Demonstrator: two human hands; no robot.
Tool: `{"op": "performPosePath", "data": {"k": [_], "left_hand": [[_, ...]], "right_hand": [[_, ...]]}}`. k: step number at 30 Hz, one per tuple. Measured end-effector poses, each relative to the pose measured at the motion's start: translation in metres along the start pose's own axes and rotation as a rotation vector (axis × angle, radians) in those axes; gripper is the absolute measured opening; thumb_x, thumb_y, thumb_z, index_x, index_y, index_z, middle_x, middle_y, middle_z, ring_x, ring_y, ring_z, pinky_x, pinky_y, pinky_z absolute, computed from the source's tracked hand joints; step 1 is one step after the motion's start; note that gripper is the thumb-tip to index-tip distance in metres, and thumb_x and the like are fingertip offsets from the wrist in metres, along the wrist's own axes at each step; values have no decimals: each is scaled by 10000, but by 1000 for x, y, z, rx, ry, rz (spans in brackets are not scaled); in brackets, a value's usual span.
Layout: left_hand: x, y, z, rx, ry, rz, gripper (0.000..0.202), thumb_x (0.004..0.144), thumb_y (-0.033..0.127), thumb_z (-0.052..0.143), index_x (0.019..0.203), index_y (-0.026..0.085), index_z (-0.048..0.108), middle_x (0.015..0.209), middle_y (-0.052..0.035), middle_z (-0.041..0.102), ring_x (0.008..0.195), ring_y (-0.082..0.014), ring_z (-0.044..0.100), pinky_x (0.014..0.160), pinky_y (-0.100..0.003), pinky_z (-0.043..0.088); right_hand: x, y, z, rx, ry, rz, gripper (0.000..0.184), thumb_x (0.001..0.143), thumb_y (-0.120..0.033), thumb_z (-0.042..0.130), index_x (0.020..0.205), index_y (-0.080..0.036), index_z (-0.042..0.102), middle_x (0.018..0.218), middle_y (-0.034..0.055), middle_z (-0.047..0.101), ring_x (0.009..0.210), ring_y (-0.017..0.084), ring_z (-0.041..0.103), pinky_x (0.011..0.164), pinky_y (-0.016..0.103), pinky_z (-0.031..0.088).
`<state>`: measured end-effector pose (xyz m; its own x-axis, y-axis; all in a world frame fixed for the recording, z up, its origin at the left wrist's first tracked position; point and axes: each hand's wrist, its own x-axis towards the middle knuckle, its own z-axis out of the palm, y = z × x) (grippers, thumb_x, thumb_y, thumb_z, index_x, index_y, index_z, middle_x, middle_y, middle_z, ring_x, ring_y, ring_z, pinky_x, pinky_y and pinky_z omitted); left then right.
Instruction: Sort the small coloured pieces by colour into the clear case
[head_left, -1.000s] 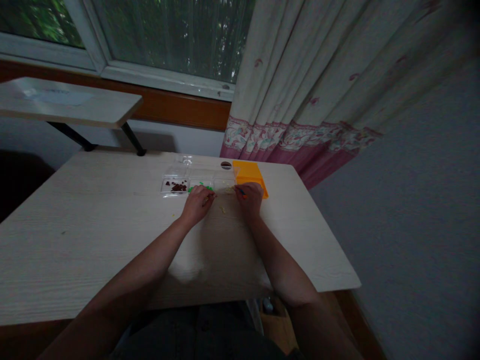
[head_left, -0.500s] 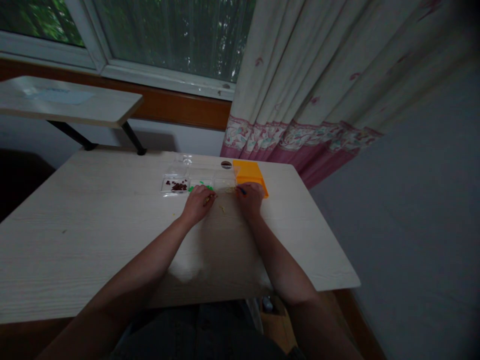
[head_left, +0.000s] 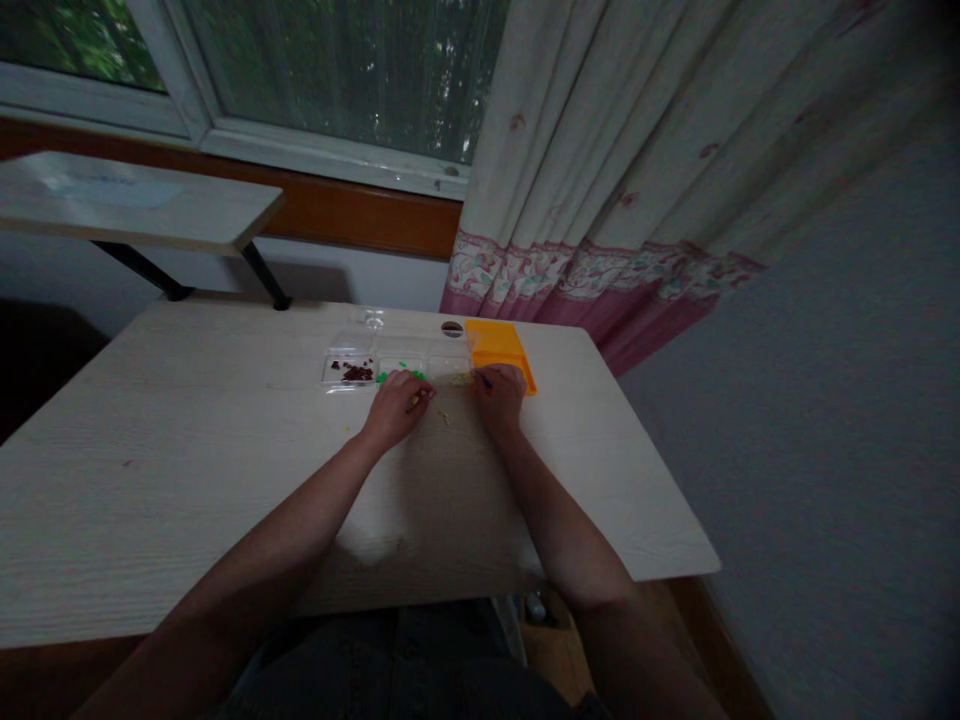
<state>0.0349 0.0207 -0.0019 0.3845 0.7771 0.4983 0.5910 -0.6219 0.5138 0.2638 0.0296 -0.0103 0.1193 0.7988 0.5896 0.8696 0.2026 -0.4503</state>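
My left hand (head_left: 394, 405) rests curled on the pale wooden table (head_left: 187, 470), pinching something small and yellowish that I cannot make out. My right hand (head_left: 499, 395) lies beside it, closed round a thin dark tool whose tip points left toward a clear compartment tray (head_left: 401, 362). The tray holds dark red bits (head_left: 356, 373) in its left cell, green bits (head_left: 397, 376) in the middle, pale yellow bits (head_left: 459, 378) at the right. A few yellow bits (head_left: 445, 417) lie loose on the table between my hands.
An orange box (head_left: 499, 345) sits against the tray's right end, a round cable hole (head_left: 452, 328) behind it. A raised shelf (head_left: 135, 205) stands at the back left. Window and curtain (head_left: 600, 150) are behind; the table's right edge drops to the floor.
Almost nothing; both hands stay in place, with only a slight shift of the right hand and its tool toward the tray.
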Motion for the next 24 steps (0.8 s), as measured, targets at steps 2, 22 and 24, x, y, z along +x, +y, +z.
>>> {"op": "performPosePath", "data": {"k": [2,22,24], "left_hand": [[0,0,0,-4,-32,11,163,915,290,564,979,202,685,869,-49,597,893,-213,530,848,-368,428],[-4,5,2,21,-271,199,191,890,324,600,1028,257,715,1001,-79,578,970,-235,512,870,-387,422],[-4,4,2,26,-266,204,181,899,317,588,1010,252,715,995,-80,580,966,-233,514,863,-381,423]], "right_hand": [[0,0,0,-9,-6,1,273,923,-371,539,864,-206,748,900,70,698,948,225,544,897,387,367],[-1,-1,1,-28,-17,3,258,923,-379,557,866,-212,745,928,70,701,971,232,558,943,414,364],[-1,-2,1,-26,-9,-3,257,922,-376,558,858,-213,747,923,69,702,966,232,558,938,411,369]]}}
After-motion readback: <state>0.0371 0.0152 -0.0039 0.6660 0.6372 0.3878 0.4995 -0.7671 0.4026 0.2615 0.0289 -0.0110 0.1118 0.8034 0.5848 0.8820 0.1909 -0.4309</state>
